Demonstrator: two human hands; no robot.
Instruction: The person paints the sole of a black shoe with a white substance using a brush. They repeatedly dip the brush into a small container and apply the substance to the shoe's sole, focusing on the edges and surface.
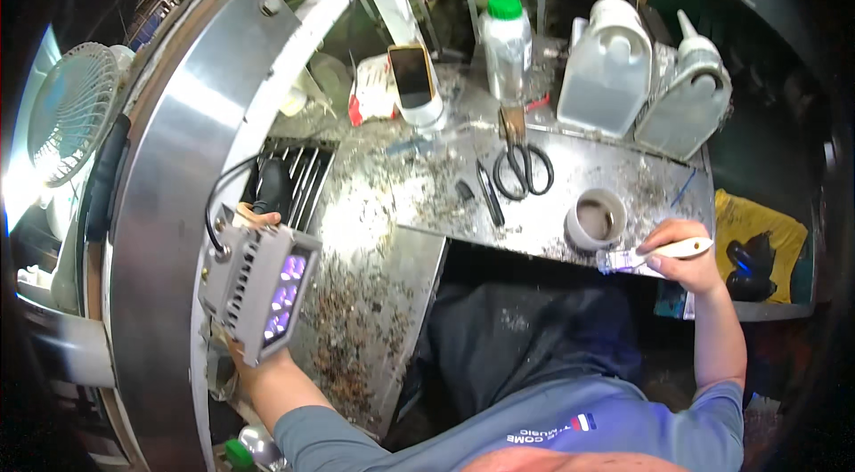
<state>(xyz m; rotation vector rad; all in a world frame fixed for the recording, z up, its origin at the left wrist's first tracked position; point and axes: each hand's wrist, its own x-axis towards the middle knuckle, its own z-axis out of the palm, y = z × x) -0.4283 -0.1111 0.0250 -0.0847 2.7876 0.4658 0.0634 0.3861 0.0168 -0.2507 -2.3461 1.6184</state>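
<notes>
My right hand (684,258) is closed round a flat paintbrush (690,248) with a pale handle. The brush's bristles point left, just below the rim of a white cup (579,227) holding murky grey-brown liquid. On the left, a grey lamp (245,285) with lit violet LEDs hides most of my left hand (258,216). Its visible fingers are bent against the lower end of a black rounded piece (272,184), which stands over a slotted dark grate (307,183). Black-handled scissors (523,171) and a black pen-shaped tool (490,194) lie on the metal bench (383,187).
Two translucent jugs (606,71) and a green-capped bottle (506,49) stand at the back beside a phone (411,78). Black pieces (753,267) rest on a yellow cloth (775,223) at right. A curved metal panel (169,205) and a fan (76,111) border the left.
</notes>
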